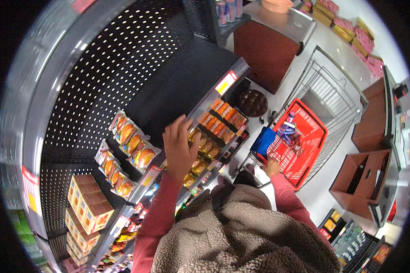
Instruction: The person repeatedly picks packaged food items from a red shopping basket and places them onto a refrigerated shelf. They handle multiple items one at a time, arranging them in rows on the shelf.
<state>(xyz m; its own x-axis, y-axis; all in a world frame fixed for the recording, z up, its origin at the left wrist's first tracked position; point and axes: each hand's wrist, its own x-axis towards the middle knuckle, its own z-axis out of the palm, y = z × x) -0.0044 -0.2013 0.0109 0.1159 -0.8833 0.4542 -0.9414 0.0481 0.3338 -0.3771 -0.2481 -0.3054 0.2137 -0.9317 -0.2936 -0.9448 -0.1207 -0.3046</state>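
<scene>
My left hand [180,148] is raised at the front edge of a black shelf [188,75], its thumb apart from the fingers and nothing in it. Close by on that shelf lie two rows of packaged burger-shaped snacks [134,138]. Orange snack packs [222,119] fill the shelf below, to the right of this hand. My right hand [272,167] grips the handle of a wire shopping cart [341,85], next to a red plastic basket [314,136]. Purple packets [287,131] and a brown packet [297,145] lie in the basket. A blue cloth-like item [263,140] hangs at the handle.
Stacked boxes [92,208] stand at the shelf's lower left. A brown counter [264,51] with a metal top and a round dark stool [253,103] are beyond the shelf end. Wooden cabinets [358,181] stand right of the cart. Bottles [350,244] are at lower right.
</scene>
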